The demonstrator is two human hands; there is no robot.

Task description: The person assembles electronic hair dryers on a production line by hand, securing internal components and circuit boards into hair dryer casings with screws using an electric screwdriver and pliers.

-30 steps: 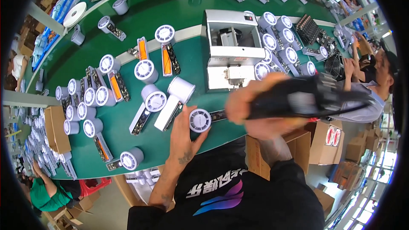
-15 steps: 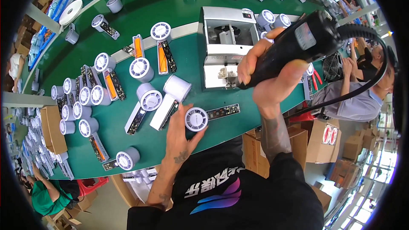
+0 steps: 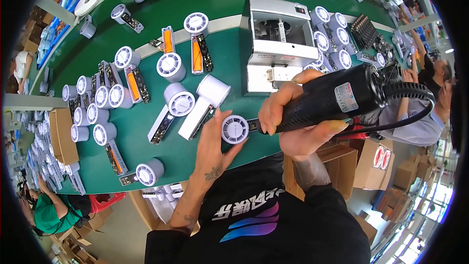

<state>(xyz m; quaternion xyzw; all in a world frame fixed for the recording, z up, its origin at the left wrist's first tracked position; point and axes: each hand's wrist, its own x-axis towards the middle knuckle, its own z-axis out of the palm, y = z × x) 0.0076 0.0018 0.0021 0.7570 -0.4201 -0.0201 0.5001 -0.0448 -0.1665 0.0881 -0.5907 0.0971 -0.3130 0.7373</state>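
Observation:
My left hand grips the round lilac head of a small handheld fan lying on the green bench. Its handle runs right, showing a strip of circuit board, and is mostly covered by my right hand. That hand is wrapped round a thick black electric screwdriver with a corded back end. The screwdriver points down and left over the handle; my fingers hide its tip. Just beyond stands a silver screw feeder. Left of my left hand lies another fan with a white handle.
Several part-built fans, some with orange battery cells, cover the bench's left side. More fans stand behind the feeder. Cardboard boxes sit on the right, below the bench edge. Other people are at both sides. The screwdriver's cable loops right.
My right hand has brought the screwdriver down and left, from beside the screw feeder to over the fan's handle. My left hand keeps its hold on the fan. The whole view has shifted slightly.

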